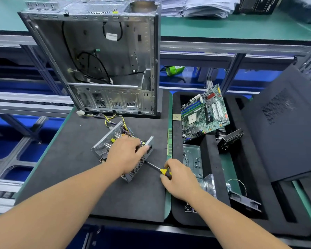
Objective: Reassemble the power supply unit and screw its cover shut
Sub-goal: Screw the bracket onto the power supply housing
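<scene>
Mid-job here, no question. The PSU [122,151] sat on the black foam mat [70,168], in front of the gutted PC case [101,60], and it was nowhere near closed. Its top was open, w/ coils, a yellow part and a capacitor all on show between the perforated side walls. No separate cover could be picked out in view, so fitting it looked like a step not yet done, and screwing it shut was all to come. By my read the person was working a side screw, maybe fixing the board or a wall, though the screw itself was too small to tell.

Left hand [126,155] was clamped over the top of the unit, fingers curled round its far edge, pinning it down. Right hand [180,178] gripped the yellow-and-black screwdriver [164,172], shaft pointing at the unit's near right side, tip touching or just beside the mesh wall.

The unit itself was a grey steel box, tilted diagonally on the mat, mesh-punched sides, a bundle of yellow, black and coloured wires [113,119] trailing out the back twd the case, white connector at the end. The motherboard [205,114] leaned in the tray to the right.
</scene>
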